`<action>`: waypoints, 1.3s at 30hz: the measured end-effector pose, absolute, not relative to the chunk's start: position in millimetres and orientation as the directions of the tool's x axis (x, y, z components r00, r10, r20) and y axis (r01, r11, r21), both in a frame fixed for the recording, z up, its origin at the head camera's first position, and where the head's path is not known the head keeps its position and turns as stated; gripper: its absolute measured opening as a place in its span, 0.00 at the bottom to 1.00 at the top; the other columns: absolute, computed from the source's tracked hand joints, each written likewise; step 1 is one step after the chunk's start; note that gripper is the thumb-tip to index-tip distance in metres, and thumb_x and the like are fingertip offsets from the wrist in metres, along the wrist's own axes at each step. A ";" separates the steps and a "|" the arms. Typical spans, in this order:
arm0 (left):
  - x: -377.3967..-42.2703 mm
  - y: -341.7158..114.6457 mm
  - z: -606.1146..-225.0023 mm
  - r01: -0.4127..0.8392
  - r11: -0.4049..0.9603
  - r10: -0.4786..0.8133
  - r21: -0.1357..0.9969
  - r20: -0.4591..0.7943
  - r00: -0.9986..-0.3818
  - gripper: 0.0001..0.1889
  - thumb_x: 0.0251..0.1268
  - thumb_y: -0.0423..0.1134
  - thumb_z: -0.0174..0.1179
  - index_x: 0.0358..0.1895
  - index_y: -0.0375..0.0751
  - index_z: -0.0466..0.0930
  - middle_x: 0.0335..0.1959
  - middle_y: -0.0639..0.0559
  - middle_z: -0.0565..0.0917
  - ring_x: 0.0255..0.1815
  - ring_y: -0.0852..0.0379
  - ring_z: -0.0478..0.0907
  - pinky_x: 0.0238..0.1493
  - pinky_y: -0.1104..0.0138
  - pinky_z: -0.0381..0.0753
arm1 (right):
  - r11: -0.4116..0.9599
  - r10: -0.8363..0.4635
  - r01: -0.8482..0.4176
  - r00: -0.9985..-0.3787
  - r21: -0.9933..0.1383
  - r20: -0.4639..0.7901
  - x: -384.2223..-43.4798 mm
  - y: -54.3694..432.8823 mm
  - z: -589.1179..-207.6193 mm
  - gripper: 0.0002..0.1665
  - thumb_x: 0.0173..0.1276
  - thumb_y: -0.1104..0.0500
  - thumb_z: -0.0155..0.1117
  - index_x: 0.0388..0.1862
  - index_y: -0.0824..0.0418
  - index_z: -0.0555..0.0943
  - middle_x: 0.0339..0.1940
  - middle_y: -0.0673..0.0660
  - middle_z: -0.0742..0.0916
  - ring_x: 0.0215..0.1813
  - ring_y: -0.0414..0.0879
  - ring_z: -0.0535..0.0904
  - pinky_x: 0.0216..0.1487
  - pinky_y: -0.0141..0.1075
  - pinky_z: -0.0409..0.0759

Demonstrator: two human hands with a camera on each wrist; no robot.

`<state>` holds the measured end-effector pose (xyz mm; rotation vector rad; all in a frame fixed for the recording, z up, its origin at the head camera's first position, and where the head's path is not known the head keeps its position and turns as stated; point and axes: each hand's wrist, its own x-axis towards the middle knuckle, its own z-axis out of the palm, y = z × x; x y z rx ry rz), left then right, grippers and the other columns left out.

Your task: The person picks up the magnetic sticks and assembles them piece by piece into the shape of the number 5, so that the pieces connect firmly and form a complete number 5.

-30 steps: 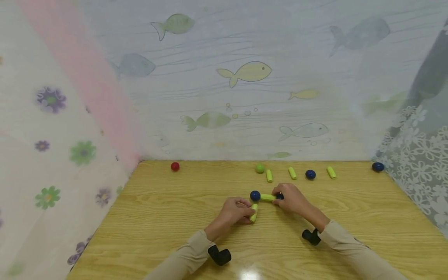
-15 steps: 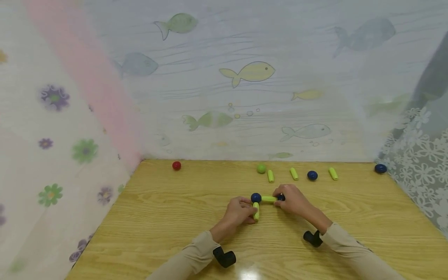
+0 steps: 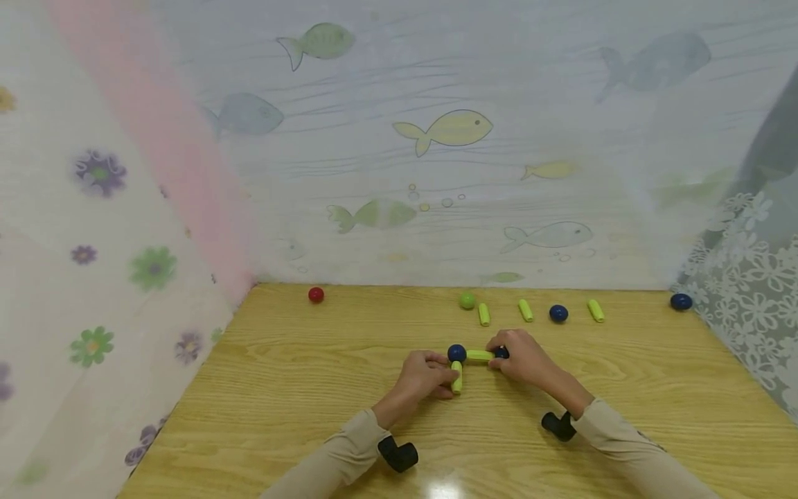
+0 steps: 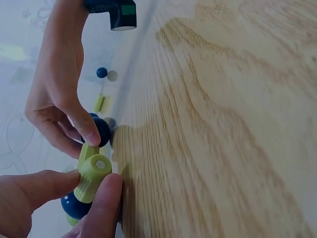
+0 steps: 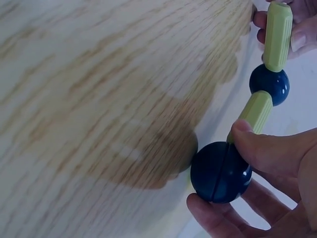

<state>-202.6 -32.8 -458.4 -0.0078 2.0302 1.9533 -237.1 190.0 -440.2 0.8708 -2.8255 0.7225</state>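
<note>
My left hand pinches a yellow-green ribbed magnetic rod between thumb and fingers; a silvery disc shows in its near end in the left wrist view. The rod's far end meets a dark blue ball. From that ball a second yellow-green rod runs right to another dark blue ball, which has a seam round it. My right hand holds this ball, its thumb where rod and ball join. Together the pieces form a corner shape, low over the wooden table.
Along the table's back lie a red ball, a green ball, several yellow-green rods and two dark blue balls, one at the far right corner. A fish-printed curtain hangs behind.
The left hand has brought its rod slightly right, and the rod's far end now meets the left blue ball from the near side. The right hand keeps its hold nearly in place.
</note>
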 end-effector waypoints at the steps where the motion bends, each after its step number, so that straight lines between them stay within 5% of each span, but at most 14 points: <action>1: -202.8 -33.6 -458.5 -0.223 0.063 0.221 0.973 -0.232 -0.947 0.17 0.57 0.30 0.66 0.48 0.27 0.74 0.31 0.45 0.85 0.26 0.53 0.84 0.29 0.63 0.83 | 0.723 -0.508 -0.553 -0.832 -0.413 0.225 -237.2 189.9 -440.1 0.10 0.53 0.66 0.73 0.36 0.66 0.86 0.33 0.56 0.85 0.37 0.51 0.81 0.37 0.44 0.79; 19: -210.2 -92.6 -456.5 -0.194 0.037 0.253 0.980 -0.197 -0.947 0.18 0.62 0.30 0.60 0.52 0.23 0.72 0.35 0.34 0.84 0.31 0.47 0.84 0.32 0.59 0.84 | 0.720 -0.512 -0.547 -0.834 -0.426 0.207 -240.1 188.7 -441.5 0.11 0.53 0.66 0.73 0.37 0.66 0.86 0.35 0.57 0.86 0.39 0.53 0.82 0.40 0.45 0.80; 34: -247.2 -184.9 -444.1 -0.060 0.122 0.072 0.991 -0.069 -0.995 0.20 0.64 0.28 0.58 0.57 0.22 0.69 0.44 0.32 0.78 0.44 0.34 0.78 0.41 0.51 0.81 | 0.717 -0.516 -0.555 -0.829 -0.421 0.214 -240.5 189.4 -443.2 0.11 0.53 0.66 0.73 0.37 0.67 0.86 0.34 0.57 0.86 0.38 0.52 0.82 0.39 0.44 0.80; 39: -264.8 -211.8 -447.0 -0.063 0.171 -0.011 0.983 -0.062 -0.998 0.21 0.65 0.30 0.58 0.58 0.24 0.69 0.45 0.36 0.78 0.47 0.36 0.78 0.43 0.53 0.81 | 0.716 -0.523 -0.567 -0.822 -0.408 0.225 -240.2 189.8 -443.5 0.11 0.54 0.66 0.73 0.37 0.66 0.86 0.33 0.56 0.86 0.37 0.51 0.81 0.38 0.43 0.80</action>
